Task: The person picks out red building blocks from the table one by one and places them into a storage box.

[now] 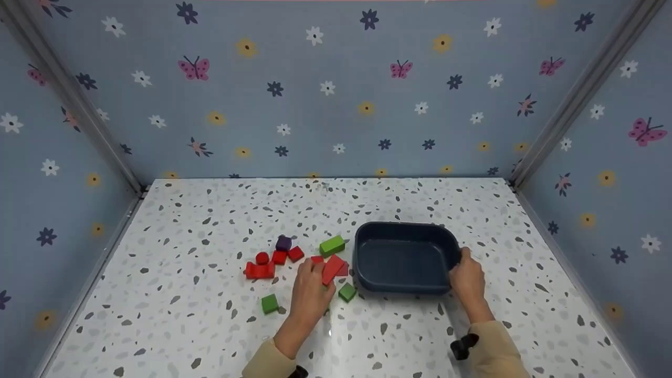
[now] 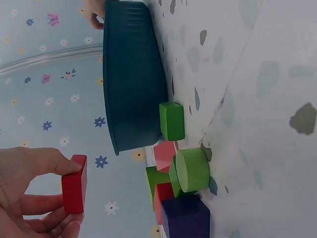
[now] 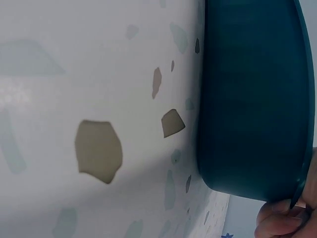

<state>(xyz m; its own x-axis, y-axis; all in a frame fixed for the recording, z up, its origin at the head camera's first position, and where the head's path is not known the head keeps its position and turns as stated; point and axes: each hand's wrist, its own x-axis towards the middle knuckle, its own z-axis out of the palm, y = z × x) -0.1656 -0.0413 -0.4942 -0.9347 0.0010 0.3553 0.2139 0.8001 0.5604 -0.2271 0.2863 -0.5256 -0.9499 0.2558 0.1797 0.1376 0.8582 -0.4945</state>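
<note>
My left hand [image 1: 308, 294] pinches a red block [image 1: 333, 269] between thumb and fingers. In the left wrist view the same red block [image 2: 74, 186] is held up off the table, facing the container's side. My right hand [image 1: 468, 275] grips the right rim of a dark blue rectangular container [image 1: 407, 289], whose inside shows no blocks. Fingers [image 3: 280, 223] curl over that rim in the right wrist view. Near the left hand lie a light green block [image 1: 332, 245], a green cube [image 1: 347, 292] and a flat red piece [image 1: 343, 269], partly hidden by the held block.
Left of the hands lie red cubes [image 1: 296, 254], a red cylinder [image 1: 262, 258], a notched red block [image 1: 260, 270], a purple block [image 1: 283, 243] and another green cube [image 1: 270, 303]. A green cylinder [image 2: 193, 169] shows in the left wrist view. Patterned walls [image 1: 336, 105] enclose the speckled table [image 1: 173, 315].
</note>
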